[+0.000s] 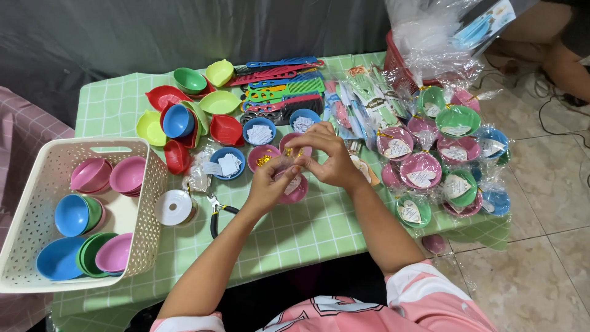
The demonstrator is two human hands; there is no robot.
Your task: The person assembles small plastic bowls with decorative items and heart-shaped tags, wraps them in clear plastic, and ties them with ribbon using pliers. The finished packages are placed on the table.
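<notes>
Both hands, left hand (268, 182) and right hand (330, 158), pinch clear wrap closed over a pink bowl (294, 189); tying seems next, needing a gold twist tie (264, 160) at ten o'clock.

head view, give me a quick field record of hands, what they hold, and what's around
left hand: pinching clear wrap over a pink bowl
right hand: gripping the top of the same wrap, beside a gold tie
basket: white, at left, holds loose pink, blue and green bowls
ribbon spool: beside the basket, pliers next to it
wrapped bowls: clustered at right
combs: coloured, at the table's far side
table: green checked cloth
</notes>
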